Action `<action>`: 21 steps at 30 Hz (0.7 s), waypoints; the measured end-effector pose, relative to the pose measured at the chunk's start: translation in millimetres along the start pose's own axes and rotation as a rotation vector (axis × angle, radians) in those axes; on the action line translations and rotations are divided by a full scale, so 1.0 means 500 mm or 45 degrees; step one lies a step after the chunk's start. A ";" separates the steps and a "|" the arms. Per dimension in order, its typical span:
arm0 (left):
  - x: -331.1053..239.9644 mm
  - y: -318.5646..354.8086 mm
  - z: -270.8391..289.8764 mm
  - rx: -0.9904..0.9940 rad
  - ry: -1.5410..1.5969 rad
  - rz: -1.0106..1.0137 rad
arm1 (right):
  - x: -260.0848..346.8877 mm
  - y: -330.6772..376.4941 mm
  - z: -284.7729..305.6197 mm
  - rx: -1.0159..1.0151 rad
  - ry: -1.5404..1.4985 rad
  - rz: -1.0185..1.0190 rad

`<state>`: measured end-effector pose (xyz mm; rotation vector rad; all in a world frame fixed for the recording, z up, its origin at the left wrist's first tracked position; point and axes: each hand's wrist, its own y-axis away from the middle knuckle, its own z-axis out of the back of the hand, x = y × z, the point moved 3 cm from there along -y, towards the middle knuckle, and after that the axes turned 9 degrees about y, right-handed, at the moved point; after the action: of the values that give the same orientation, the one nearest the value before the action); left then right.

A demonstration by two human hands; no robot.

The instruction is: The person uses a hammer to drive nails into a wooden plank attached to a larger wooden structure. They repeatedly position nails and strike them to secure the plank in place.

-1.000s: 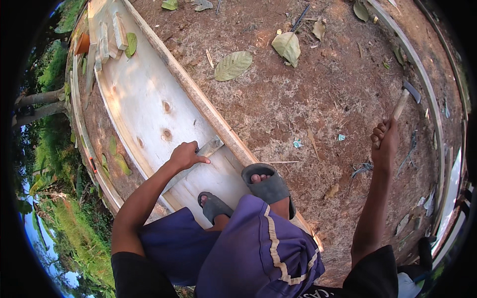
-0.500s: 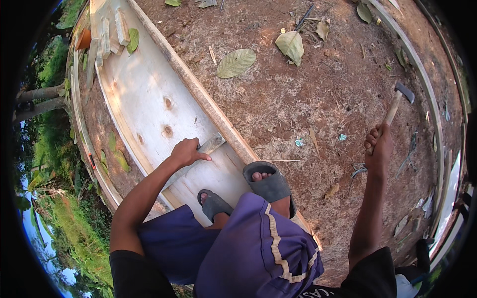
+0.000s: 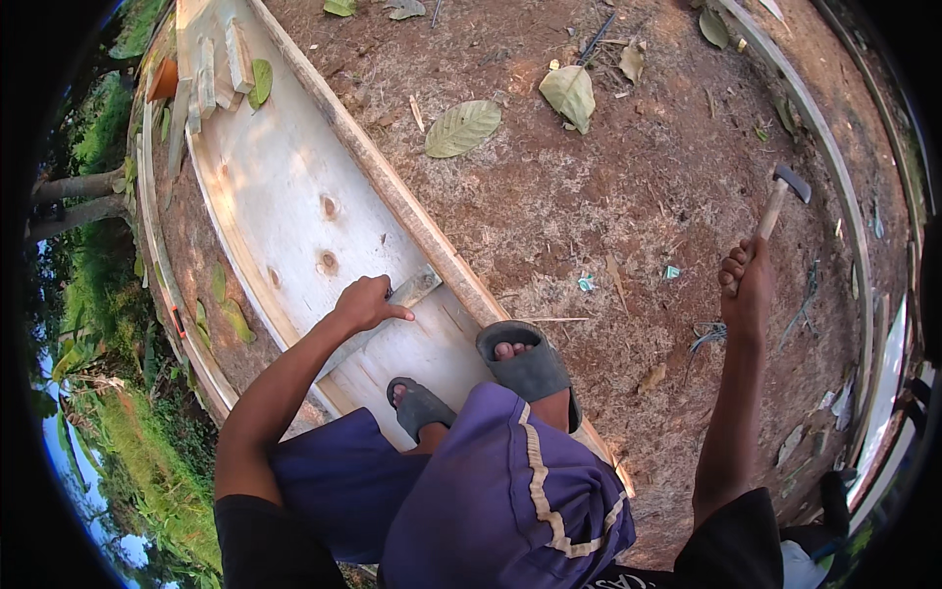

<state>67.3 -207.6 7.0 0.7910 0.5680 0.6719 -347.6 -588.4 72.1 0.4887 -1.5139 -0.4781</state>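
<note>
My left hand (image 3: 365, 302) is closed over a narrow wooden crosspiece (image 3: 417, 289), its thumb sticking out to the right. A small dark bit shows by the fingertips, too small to name. The crosspiece spans a long, shallow wooden frame with a pale plywood face (image 3: 294, 167) and raised side rails (image 3: 392, 191). Off to the right, above the bare soil, my right hand (image 3: 749, 280) is wrapped round the wooden handle of a hatchet (image 3: 792, 184), its dark metal head uppermost and away from the wood.
My left sandal (image 3: 420, 407) is on the plywood, my right sandal (image 3: 525, 361) by the right rail. Short wood offcuts (image 3: 237, 59) lie at the frame's far end. Dry leaves (image 3: 463, 129) are strewn on the soil; a long curved strip (image 3: 834, 147) runs along the right.
The whole view has shifted slightly. My left hand stays on the crosspiece, and my right hand keeps the hatchet raised in nearly the same place.
</note>
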 end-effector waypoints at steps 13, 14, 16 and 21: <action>-0.004 -0.018 0.008 0.045 0.028 -0.020 | -0.303 0.247 -0.121 0.887 0.611 -0.389; 0.000 -0.019 0.012 0.037 -0.007 -0.012 | -0.249 0.222 -0.118 0.804 0.518 -0.464; -0.005 -0.021 0.005 0.064 -0.048 -0.018 | -0.189 0.197 -0.098 0.678 0.347 -0.580; -0.014 -0.031 0.013 0.078 -0.069 -0.091 | -0.169 0.181 -0.085 0.690 0.360 -0.430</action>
<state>72.0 -223.7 -0.1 0.8398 0.5668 0.5677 -305.8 -465.2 55.5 1.1982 -1.2788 -0.2345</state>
